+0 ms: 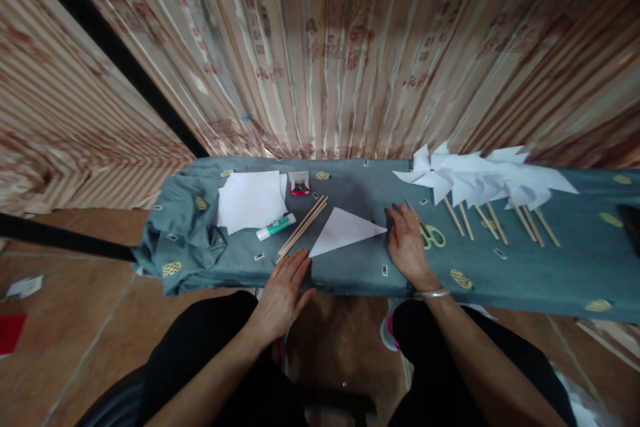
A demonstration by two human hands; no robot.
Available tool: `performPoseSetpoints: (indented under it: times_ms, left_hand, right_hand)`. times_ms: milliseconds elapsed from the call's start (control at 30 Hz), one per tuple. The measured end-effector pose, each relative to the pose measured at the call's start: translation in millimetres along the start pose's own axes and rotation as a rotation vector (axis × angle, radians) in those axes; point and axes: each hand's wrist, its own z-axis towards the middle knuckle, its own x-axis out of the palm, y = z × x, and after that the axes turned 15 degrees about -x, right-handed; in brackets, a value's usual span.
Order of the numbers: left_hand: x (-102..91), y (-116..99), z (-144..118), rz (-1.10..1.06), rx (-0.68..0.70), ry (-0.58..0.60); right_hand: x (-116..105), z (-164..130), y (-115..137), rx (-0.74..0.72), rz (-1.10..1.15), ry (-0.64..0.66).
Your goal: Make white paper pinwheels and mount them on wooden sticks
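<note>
A white paper folded into a triangle [345, 229] lies on the grey-green cloth of a low bench [350, 273]. My left hand [283, 290] rests flat at the front edge, its fingertips touching the triangle's left corner. My right hand [407, 240] lies flat on the cloth beside the triangle's right tip, fingers apart, a bangle on the wrist. Neither hand holds anything. Yellow-handled scissors [431, 235] lie just right of my right hand.
Wooden sticks [303, 225] and a glue stick [276, 227] lie left of the triangle, by a stack of white paper [251, 200] and a small red box of pins [299, 185]. Several finished white pinwheels on sticks [480, 180] lie at the right. A striped curtain hangs behind.
</note>
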Motion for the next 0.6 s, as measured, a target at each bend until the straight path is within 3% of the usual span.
performPoseSetpoints:
  times_ms: [300,433,600]
  left_hand:
    - [20.6,-6,37,-0.177,-0.103,-0.082]
    - [25.4,-8,43,-0.282,-0.131,-0.135]
    - [20.6,-13,47,-0.399,-0.160,-0.119]
  right_hand:
    - [11,23,36,-0.071,0.082,0.220]
    - [15,31,36,-0.038,0.197,0.209]
    - [8,35,37,0.073,0.417,0.148]
